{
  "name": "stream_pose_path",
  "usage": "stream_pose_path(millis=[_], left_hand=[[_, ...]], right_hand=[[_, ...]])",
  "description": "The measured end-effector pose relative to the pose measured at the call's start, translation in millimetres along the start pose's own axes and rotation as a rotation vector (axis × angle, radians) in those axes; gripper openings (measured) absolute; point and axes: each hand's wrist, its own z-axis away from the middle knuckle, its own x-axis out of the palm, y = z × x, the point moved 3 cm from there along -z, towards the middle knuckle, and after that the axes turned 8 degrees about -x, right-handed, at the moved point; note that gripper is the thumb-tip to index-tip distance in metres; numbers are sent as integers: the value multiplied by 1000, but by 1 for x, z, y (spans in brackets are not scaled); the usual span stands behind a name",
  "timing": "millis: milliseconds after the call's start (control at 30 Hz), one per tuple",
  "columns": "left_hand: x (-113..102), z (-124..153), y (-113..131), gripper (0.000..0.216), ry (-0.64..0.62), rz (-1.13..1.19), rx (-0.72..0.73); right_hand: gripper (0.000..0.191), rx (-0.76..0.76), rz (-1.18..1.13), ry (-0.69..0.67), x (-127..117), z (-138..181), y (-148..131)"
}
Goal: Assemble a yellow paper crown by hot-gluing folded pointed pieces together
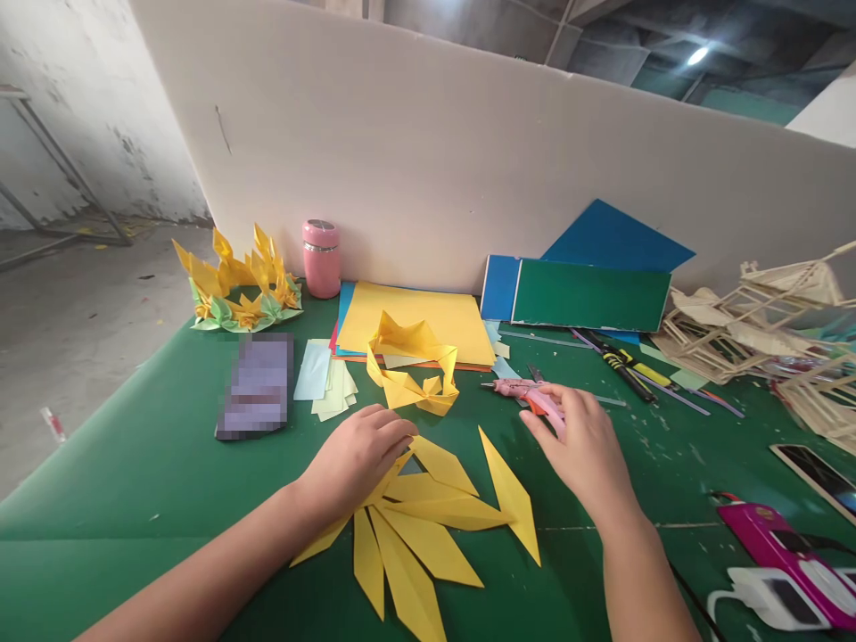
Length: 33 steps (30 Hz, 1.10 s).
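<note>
My left hand [361,450] is palm down over a fan of folded yellow paper pieces [428,544]. Its fingers are curled together at the top of one piece; the tips are partly hidden. A separate folded yellow piece [512,495] lies just right of the fan. Between the thumb and fingers of my right hand [588,446] is the handle of a pink hot glue gun [518,387], its nozzle pointing left. The fingers close round the handle. A ring of folded yellow paper [434,397] stands behind my left hand.
At the back are a yellow sheet stack [421,312], a pink flask [322,259] and a finished-looking paper crown [247,285]. A blurred purple object [258,383] lies left. Cutters [629,374], wooden stick models [736,321], a magenta power strip [769,535] and a phone [819,477] occupy the right.
</note>
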Motion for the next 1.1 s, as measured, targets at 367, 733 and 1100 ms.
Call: stream_pose_path(millis=[367,733,1100], left_hand=[[18,-2,5,34,-165,34,33],[-2,-1,-6,17,133,404,-119],[-13,-5,-15,28,131,1051,-600]], right_hand=[[33,282,84,-275,8,9,38],[36,424,-65,-162,-1,0,36],[43,400,-1083,-235,-5,1,-20]])
